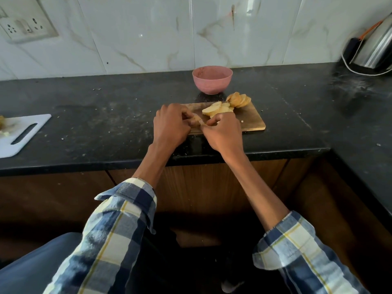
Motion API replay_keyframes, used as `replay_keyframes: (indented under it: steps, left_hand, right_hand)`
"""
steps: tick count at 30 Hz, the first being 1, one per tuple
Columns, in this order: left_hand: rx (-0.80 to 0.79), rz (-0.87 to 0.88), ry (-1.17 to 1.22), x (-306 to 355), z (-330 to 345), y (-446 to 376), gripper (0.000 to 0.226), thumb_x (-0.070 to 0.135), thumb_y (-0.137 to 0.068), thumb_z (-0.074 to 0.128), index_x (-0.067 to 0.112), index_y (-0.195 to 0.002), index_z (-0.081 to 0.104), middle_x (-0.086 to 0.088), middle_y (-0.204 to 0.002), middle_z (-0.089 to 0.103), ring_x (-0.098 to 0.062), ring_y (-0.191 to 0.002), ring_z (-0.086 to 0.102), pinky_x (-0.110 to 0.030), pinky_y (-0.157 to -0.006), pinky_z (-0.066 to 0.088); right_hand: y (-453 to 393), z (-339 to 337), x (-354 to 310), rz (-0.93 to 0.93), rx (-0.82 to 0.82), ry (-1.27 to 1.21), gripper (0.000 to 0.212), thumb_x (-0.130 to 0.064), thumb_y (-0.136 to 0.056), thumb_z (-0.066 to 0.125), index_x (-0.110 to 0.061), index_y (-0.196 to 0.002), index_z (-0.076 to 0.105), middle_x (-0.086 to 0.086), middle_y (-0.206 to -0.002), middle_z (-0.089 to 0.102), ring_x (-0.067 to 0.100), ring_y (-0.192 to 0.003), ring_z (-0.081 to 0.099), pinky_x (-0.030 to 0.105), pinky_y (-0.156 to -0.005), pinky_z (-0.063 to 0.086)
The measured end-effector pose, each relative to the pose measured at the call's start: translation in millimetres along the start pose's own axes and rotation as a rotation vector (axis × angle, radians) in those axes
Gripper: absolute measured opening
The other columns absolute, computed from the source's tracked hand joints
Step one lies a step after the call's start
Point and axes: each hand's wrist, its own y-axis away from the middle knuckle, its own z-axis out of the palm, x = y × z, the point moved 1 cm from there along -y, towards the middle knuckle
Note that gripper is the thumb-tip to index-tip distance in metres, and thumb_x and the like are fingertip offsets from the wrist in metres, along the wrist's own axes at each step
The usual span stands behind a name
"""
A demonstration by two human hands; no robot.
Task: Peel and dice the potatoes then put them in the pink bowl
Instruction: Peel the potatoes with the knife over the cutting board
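Sliced, undiced: pale round potato slices (224, 106) on rectangular wooden board (252, 119); behind board, round pink plastic bowl (212, 80) empty. Left hand (170, 126), right hand (222, 133): 2 sets of curled fingers pinching 1 potato piece (196, 119).

Take the black counter (106, 124) as your landmark. At its far left edge you have a white cutting board (20, 134) with a slot handle and some scraps on it. On the marble-tiled wall (148, 32) above the counter's left end sits a socket panel (25, 24). At the counter's far right corner stands a steel kettle (375, 47), its white cord (356, 70) curling beside it.
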Motion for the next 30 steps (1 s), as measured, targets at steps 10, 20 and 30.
replay_keyframes:
  steps: [10,20,30]
  left_hand:
    - [-0.035,0.027,0.006,-5.1,-4.6,0.5,0.027,0.009,-0.086,0.080,0.028,-0.104,0.083,0.009,-0.099,0.080,-0.008,-0.085,0.072,-0.037,-0.082,0.064]
    - [-0.015,0.027,-0.036,-3.2,-4.7,1.6,0.030,0.004,-0.085,0.077,0.025,-0.105,0.083,0.006,-0.100,0.080,-0.015,-0.085,0.073,-0.042,-0.081,0.064]
    - [-0.028,0.053,-0.059,-1.6,-5.1,4.8,0.029,0.006,-0.085,0.078,0.025,-0.107,0.082,0.002,-0.098,0.080,-0.018,-0.082,0.073,-0.045,-0.079,0.064]
  right_hand:
    - [1.7,4.7,-2.9,0.014,-0.015,-0.033,0.011,-0.024,-0.086,0.080,-0.019,-0.093,0.073,-0.008,-0.083,0.067,0.003,-0.077,0.062,0.017,-0.056,0.043]
    - [3.1,9.8,-11.6,-0.012,-0.012,-0.001,0.016,-0.023,-0.082,0.081,-0.020,-0.096,0.073,-0.005,-0.090,0.070,0.011,-0.088,0.067,0.032,-0.072,0.060]
    - [11.7,6.0,-15.7,-0.058,0.006,-0.010,0.015,-0.024,-0.086,0.080,-0.020,-0.098,0.071,-0.008,-0.088,0.067,0.005,-0.080,0.061,0.017,-0.058,0.042]
